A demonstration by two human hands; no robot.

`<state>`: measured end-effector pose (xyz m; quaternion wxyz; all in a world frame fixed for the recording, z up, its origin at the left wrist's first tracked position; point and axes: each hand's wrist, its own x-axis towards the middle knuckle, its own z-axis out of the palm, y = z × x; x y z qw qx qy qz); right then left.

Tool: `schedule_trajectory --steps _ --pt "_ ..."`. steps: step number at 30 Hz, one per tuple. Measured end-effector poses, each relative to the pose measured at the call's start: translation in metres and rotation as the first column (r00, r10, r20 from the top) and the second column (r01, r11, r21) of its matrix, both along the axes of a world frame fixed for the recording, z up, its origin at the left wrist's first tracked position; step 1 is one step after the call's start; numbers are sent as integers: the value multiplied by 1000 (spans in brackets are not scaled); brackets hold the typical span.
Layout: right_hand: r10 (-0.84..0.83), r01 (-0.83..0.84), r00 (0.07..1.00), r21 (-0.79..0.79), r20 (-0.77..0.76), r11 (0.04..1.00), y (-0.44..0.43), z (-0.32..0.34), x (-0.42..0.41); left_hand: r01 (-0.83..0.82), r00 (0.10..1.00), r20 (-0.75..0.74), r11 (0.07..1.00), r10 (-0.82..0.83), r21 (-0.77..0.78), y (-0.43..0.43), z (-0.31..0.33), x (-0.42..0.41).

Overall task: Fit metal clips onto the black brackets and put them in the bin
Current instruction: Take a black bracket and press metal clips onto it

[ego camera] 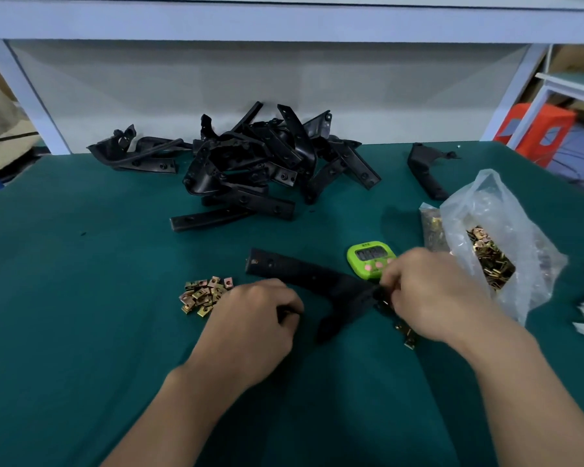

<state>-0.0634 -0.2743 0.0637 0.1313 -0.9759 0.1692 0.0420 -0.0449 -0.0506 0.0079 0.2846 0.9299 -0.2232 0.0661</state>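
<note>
A dark green work mat (81, 298) fills the frame. At lower centre lies a black bracket (304, 271) — a long, flat bar with small holes, forking into a short leg near its right end. The right hand (432, 294) pinches that right end; blur hides whether a clip sits between its fingers. The left hand (260, 318) rests just left of the fork, fingers curled — I cannot tell whether it holds anything. A heap of brass clips (206, 294) lies just left of it.

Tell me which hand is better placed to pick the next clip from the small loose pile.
Probably left. The left hand lies beside the clip pile; the right hand grips the bracket, farther from it.
</note>
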Motion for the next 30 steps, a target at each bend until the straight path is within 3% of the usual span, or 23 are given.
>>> schedule_trajectory --steps 2,7,12,16,22,24,27,28,30 --pt "53 -54 992 -11 -116 998 4 3 -5 -75 997 14 996 76 -42 2 -2 1" --pt "62 -68 987 -35 -147 997 19 -3 -5 -204 972 110 977 210 -65 1 -3 0" --pt "177 -185 967 -28 -185 982 19 -3 -3 -175 972 139 976 192 -128 0 -2 -1" --pt "278 -263 937 95 -211 960 11 0 -6 -176 958 197 969 209 -172 -1 -1 -2" --pt "368 -370 904 31 -217 929 20 -8 -6 -125 957 227 961 183 -247 -1 4 -6" --pt "362 -354 918 78 -161 932 17 -6 -5 -114 957 227 953 181 -281 -1 6 -7" --pt "225 -264 955 205 194 942 15 -4 -3 -70 973 178 922 147 -380 1 8 -9" --pt "156 -266 943 383 295 885 19 -3 -3 -48 981 154 909 122 -415 2 10 -9" --pt "76 -323 938 769 339 551 34 0 -7 -18 992 101 882 75 -471 2 12 -10"
